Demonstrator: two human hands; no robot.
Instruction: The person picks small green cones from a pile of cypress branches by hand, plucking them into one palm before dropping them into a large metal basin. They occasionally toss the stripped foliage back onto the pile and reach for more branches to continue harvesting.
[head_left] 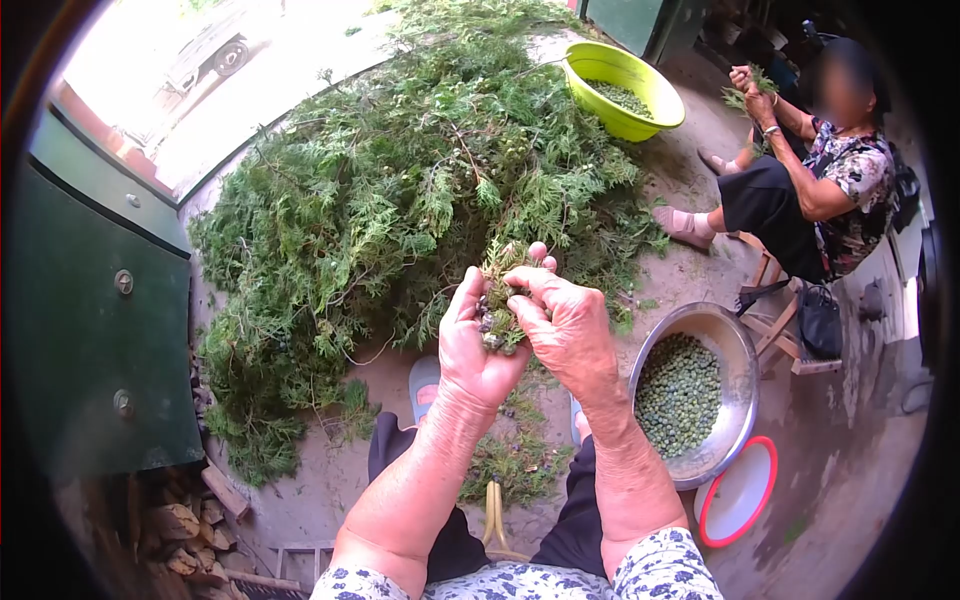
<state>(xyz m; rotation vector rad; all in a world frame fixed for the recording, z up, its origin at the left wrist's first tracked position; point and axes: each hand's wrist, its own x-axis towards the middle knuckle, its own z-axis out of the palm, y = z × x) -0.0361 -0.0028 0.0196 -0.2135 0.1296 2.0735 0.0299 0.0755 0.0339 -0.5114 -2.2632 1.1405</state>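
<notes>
My left hand [468, 352] is turned palm up and cups a green conifer sprig [497, 262] with small round seed cones [492, 322] on it. From the right, my right hand [572, 330] pinches at the sprig with thumb and forefinger; exactly what sits between those fingertips is too small to tell. Just beyond both hands rises a large pile of cut conifer branches [400, 190]. To the right of my right forearm stands a metal basin [742, 400] holding many green cones [680, 390].
A yellow-green tub [655, 85] with more cones stands behind the pile. At right, a seated person [850, 180] holds a sprig near a wooden stool [775, 330] and black bag [820, 320]. A red-rimmed white container [740, 495] touches the basin's area. Firewood [180, 530] lies lower left, below a green door [110, 330].
</notes>
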